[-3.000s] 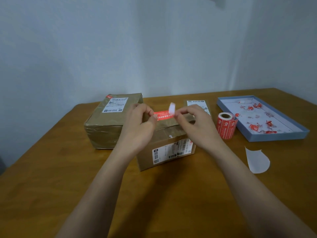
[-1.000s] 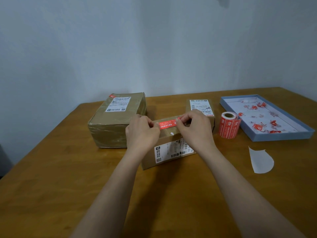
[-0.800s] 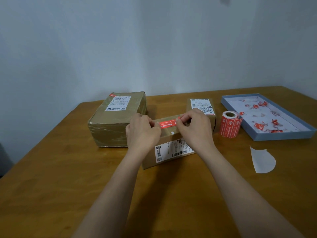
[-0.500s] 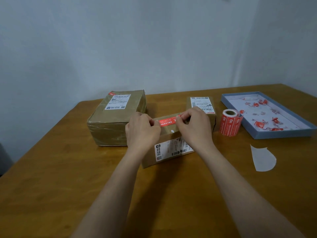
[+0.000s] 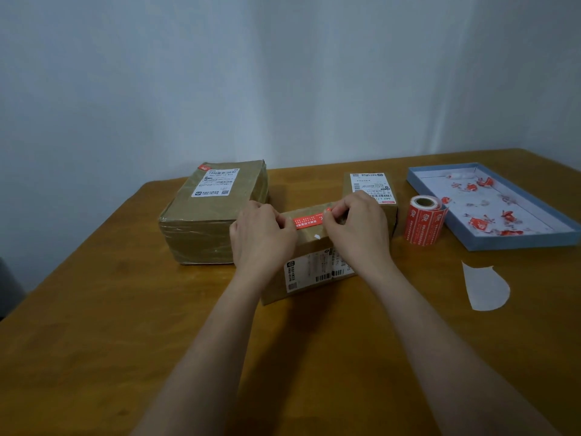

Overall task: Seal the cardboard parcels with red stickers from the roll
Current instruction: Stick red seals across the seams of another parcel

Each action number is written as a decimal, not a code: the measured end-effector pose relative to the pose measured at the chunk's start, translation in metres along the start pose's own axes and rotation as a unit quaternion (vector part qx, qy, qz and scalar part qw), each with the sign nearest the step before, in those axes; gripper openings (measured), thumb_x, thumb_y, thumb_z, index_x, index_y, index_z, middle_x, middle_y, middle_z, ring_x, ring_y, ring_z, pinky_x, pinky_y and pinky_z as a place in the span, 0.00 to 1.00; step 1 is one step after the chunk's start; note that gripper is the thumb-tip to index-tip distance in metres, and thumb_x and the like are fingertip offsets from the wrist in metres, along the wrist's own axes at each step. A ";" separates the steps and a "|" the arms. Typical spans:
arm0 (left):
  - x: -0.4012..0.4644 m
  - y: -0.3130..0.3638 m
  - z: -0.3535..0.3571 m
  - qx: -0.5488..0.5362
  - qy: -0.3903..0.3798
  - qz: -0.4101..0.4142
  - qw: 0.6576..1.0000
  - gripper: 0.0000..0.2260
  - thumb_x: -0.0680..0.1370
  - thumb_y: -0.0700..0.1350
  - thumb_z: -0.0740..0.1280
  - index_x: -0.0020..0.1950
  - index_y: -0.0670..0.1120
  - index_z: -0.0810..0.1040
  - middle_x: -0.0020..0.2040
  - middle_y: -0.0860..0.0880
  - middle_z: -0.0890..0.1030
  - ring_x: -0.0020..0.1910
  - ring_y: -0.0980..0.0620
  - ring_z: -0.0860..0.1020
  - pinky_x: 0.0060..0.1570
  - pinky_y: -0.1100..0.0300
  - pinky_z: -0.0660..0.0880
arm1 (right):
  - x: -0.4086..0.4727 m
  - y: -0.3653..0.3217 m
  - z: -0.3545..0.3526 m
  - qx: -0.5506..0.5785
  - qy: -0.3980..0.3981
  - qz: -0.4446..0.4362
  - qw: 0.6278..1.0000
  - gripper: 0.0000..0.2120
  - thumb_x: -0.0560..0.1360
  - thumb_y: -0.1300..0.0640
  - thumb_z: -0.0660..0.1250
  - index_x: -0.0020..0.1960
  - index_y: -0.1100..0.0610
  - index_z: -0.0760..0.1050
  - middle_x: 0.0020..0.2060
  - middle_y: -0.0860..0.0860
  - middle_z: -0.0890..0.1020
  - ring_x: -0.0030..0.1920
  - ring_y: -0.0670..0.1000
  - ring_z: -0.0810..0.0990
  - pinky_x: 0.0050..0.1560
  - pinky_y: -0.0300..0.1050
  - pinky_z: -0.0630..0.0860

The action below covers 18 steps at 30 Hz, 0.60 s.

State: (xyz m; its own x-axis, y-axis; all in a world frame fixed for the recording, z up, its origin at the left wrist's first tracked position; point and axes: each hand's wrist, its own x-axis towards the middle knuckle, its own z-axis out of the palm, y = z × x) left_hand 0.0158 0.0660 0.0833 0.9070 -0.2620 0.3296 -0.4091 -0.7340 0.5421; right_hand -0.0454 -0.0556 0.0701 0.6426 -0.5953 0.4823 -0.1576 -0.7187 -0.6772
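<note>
Both our grips are closed on the ends of one red sticker (image 5: pixel 307 221): our left hand (image 5: pixel 262 236) pinches its left end and our right hand (image 5: pixel 356 226) pinches its right end, with the strip stretched between them along the top of the middle parcel (image 5: pixel 311 265). We cannot tell whether the strip is already pressed down along its whole length or only resting on the cardboard.

We judge the sticker to be very light, thin and floppy, with a tacky underside that will grab whatever it touches, so it is best held only by its short ends, taut, as it is now. Pressing should run from the middle outward so no crease forms. The parcel itself looks stiff enough to take that pressure without giving.

The sticker is a narrow bright red strip with a line of small white print. The middle parcel is brown cardboard wrapped in glossy tape, with a white shipping label on its near face. A larger parcel (image 5: pixel 210 212) stands just to its left and a smaller parcel (image 5: pixel 371 187) just behind it on the right. The roll (image 5: pixel 424 220) of red stickers stands upright on the table (image 5: pixel 94 341), to the right of the middle parcel.
</note>
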 end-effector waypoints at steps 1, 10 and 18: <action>0.000 0.001 0.000 0.000 0.001 -0.001 1.000 0.06 0.79 0.50 0.65 0.46 0.49 0.79 0.54 0.50 0.75 0.59 0.51 0.72 0.65 0.51 0.64 | 0.000 0.000 0.000 0.000 -0.001 -0.001 1.000 0.14 0.75 0.55 0.69 0.33 0.49 0.69 0.42 0.47 0.75 0.46 0.45 0.73 0.50 0.45 0.75; 0.001 0.001 -0.001 0.003 -0.001 0.008 1.000 0.07 0.78 0.48 0.67 0.43 0.48 0.80 0.56 0.50 0.75 0.59 0.50 0.72 0.65 0.48 0.67 | 0.003 0.001 0.003 -0.008 -0.005 0.022 1.000 0.09 0.73 0.55 0.70 0.35 0.51 0.73 0.47 0.47 0.71 0.53 0.48 0.72 0.58 0.49 0.72; 0.004 0.001 0.000 0.002 -0.005 -0.005 1.000 0.07 0.77 0.49 0.68 0.48 0.48 0.83 0.58 0.49 0.76 0.61 0.51 0.72 0.64 0.49 0.65 | 0.002 -0.002 0.000 0.000 -0.043 0.088 0.995 0.05 0.74 0.52 0.70 0.41 0.52 0.79 0.64 0.53 0.69 0.70 0.54 0.59 0.67 0.49 0.61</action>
State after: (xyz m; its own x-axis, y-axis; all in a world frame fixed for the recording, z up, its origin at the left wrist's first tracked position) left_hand 0.0193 0.0645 0.0854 0.9117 -0.2606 0.3175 -0.4001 -0.7387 0.5424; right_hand -0.0435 -0.0554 0.0719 0.6662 -0.6796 0.3070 -0.2741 -0.6060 -0.7468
